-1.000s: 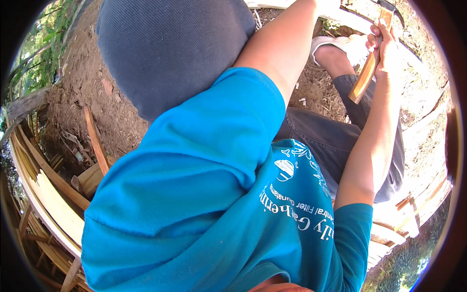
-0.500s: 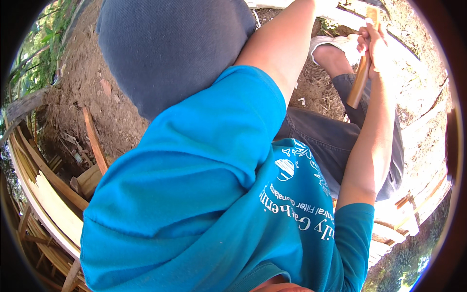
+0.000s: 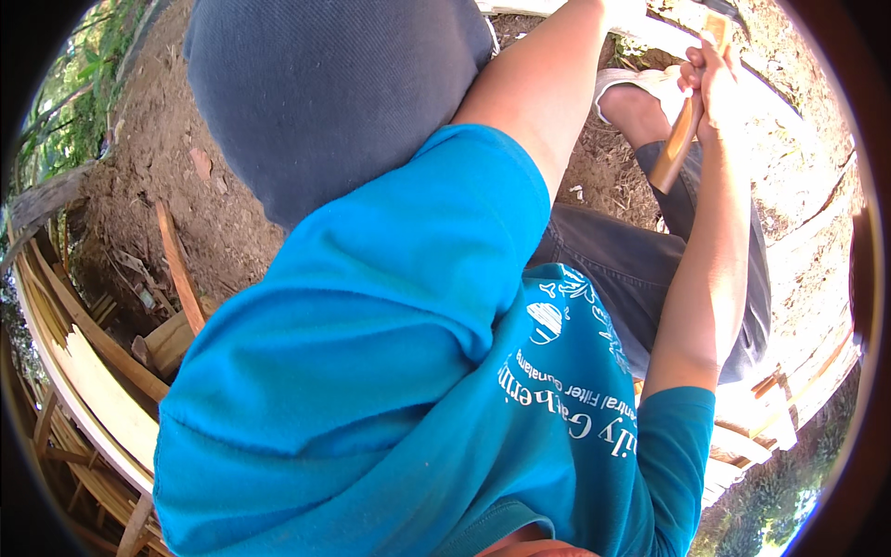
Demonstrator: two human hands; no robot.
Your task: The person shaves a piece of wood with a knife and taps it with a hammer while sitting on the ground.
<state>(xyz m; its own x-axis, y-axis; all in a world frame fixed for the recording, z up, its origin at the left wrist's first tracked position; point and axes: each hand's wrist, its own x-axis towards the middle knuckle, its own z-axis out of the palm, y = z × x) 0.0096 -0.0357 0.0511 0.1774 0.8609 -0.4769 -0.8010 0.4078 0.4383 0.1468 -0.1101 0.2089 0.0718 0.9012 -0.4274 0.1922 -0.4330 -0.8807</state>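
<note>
My right hand (image 3: pixel 716 84) is closed around a slim, tan wooden tool handle (image 3: pixel 676 153) at the upper right. The handle slants down toward my shin, and a lighter wooden part (image 3: pixel 716 30) shows beyond my fingers. Whatever working end it has cannot be made out. My left arm (image 3: pixel 534 84) reaches across to the top edge, where glare washes it out; the left hand does not show. Below the tool is my bent leg in dark trousers (image 3: pixel 613 251), with a pale shoe (image 3: pixel 650 85) at its end.
My other knee (image 3: pixel 334 93), in dark cloth, fills the upper left. Brown bare soil (image 3: pixel 167 139) lies beyond it. Split wooden strips (image 3: pixel 102 390) are stacked at the lower left, with a single stick (image 3: pixel 181 265) leaning nearby. More pale slats (image 3: pixel 742 441) lie at the lower right.
The lower end of the wooden handle has swung slightly left and up. My right hand has shifted a little with it; my left arm barely differs.
</note>
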